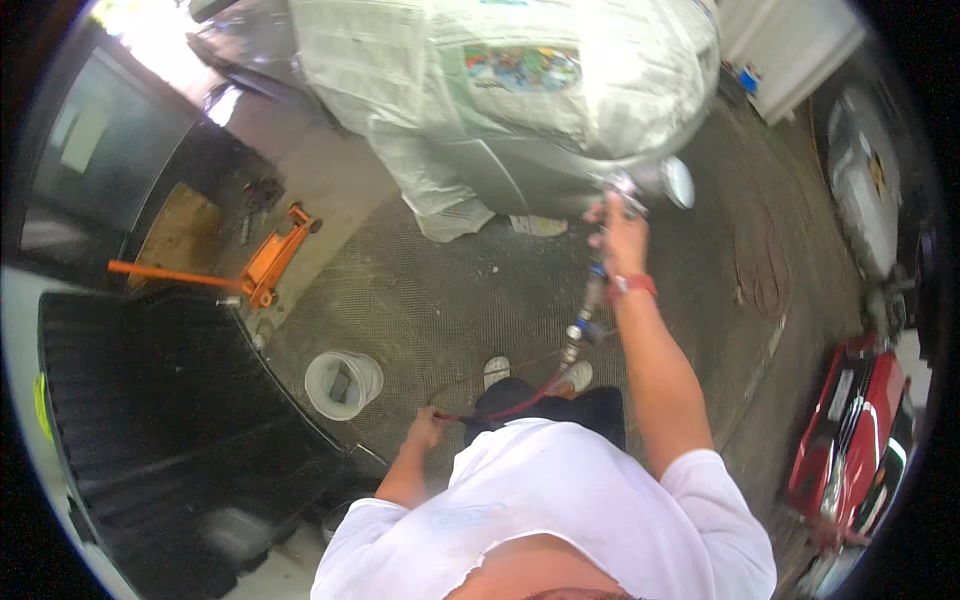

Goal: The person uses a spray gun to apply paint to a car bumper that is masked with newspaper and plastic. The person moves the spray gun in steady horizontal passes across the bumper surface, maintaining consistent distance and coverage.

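"What sits closest to you on the feed?"

"A white shirt (560,480), seen from above. Just beyond it, I have the left hand (425,428) closed around a thin red hose (530,400), which runs across the dark trousers (590,412) to a string of metal fittings (575,335)."

"Anything beside that hand?"

"A white bucket (312,385) on the floor, with a grey block (341,386) in it."

"And the right arm?"

"Stretched forward, a red band (632,285) at the wrist. I have the right hand (626,240) gripping a spray gun (622,187), its silver cup (680,183) out to the right. The gun is by the lower edge of a grey panel (545,178); I can't tell whether they touch."

"Further out?"

"An orange floor jack (277,262) well off to the left, and white plastic sheeting (370,70) above the panel."
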Demonstrator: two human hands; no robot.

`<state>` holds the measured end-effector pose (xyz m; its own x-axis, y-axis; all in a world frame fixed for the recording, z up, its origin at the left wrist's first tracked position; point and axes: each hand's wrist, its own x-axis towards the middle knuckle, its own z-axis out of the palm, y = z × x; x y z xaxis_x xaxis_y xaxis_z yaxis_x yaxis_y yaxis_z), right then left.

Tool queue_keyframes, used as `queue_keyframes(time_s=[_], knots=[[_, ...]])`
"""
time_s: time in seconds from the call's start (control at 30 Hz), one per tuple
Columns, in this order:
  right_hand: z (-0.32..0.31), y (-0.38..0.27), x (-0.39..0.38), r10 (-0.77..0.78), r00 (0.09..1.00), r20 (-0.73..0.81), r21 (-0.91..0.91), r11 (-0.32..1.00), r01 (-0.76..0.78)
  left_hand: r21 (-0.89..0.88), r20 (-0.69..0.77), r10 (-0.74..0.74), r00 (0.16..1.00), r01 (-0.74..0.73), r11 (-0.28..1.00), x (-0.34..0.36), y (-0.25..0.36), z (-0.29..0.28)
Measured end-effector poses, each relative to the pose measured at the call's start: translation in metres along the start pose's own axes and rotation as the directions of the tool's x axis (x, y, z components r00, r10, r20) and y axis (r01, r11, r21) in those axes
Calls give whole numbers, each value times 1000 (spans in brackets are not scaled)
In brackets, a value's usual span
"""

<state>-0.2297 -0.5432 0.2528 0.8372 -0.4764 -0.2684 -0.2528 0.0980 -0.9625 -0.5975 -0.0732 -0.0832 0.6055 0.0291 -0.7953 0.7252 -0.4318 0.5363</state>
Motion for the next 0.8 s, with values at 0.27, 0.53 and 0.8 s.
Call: queue_keyframes(time_s=[0.27,0.53,0.8], knots=[[-210,-1,78,-5,959,-284,62,998,24,420,77,119,990,-141,897,-1,116,74],[-408,-19,128,-57,934,-352,257,954,155,761,121,136,983,-180,623,-34,204,176],[-424,-95,159,-89,988,125,25,996,87,757,11,120,993,-87,648,-57,286,297]])
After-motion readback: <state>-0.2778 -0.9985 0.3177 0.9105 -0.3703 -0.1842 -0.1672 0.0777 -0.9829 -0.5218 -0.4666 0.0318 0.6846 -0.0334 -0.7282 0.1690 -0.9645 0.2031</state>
